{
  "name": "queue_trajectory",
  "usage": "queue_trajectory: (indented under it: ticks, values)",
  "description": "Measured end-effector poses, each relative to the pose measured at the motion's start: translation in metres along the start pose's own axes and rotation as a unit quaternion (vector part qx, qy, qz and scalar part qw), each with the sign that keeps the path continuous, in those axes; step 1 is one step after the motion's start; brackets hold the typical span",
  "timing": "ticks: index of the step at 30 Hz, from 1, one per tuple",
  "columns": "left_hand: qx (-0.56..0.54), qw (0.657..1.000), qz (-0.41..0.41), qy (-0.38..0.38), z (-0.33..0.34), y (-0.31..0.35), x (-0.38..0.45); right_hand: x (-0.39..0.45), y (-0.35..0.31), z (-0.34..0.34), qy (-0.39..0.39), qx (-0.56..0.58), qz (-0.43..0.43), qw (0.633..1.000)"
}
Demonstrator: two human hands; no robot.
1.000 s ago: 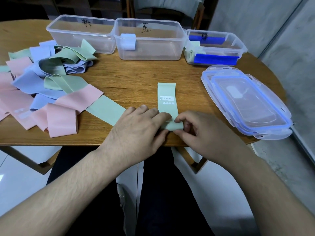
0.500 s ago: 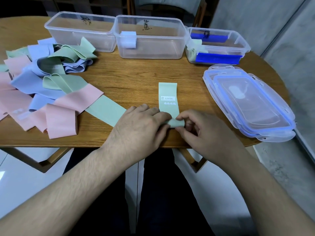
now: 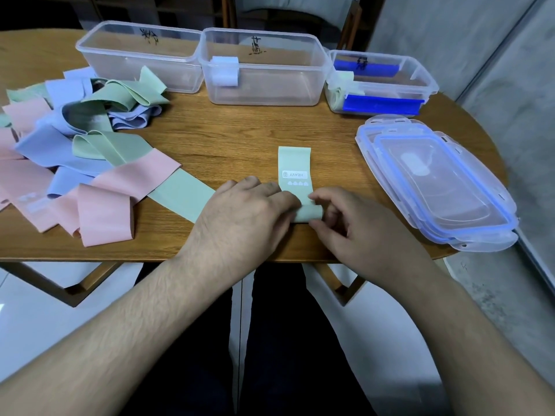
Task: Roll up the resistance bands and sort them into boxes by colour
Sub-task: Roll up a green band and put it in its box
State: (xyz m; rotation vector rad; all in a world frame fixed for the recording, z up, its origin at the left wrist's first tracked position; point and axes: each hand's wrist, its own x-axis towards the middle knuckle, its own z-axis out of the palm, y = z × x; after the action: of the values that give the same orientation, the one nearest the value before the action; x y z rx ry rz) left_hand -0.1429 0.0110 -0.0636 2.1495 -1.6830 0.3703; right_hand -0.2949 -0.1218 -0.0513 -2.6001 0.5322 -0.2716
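Near the wooden surface's (image 3: 240, 136) front edge, the left hand (image 3: 240, 217) and right hand (image 3: 357, 226) pinch the rolled near end of a flat pale-green resistance band (image 3: 295, 169), its length running toward the far edge.

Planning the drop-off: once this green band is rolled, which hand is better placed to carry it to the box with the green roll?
Probably the right hand: it pinches the green band, and that box sits on its side.

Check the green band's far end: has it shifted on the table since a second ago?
No. The green band has its far end at the same spot on the table, as far short of the middle box as before.
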Motion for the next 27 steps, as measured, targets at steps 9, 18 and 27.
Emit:
queue_trajectory:
  ticks: [9,18,27]
  values:
    - [0.068,0.997,0.030,0.037,-0.002,-0.003,0.003,0.004,0.001,0.004,0.005,0.007,0.001,1.000]
    - [0.042,0.999,0.016,0.020,0.003,-0.006,0.004,0.008,0.002,0.002,0.001,-0.016,-0.001,1.000]
    - [0.040,0.999,0.013,-0.013,0.009,-0.013,0.011,0.019,0.004,0.001,0.003,-0.028,-0.007,1.000]
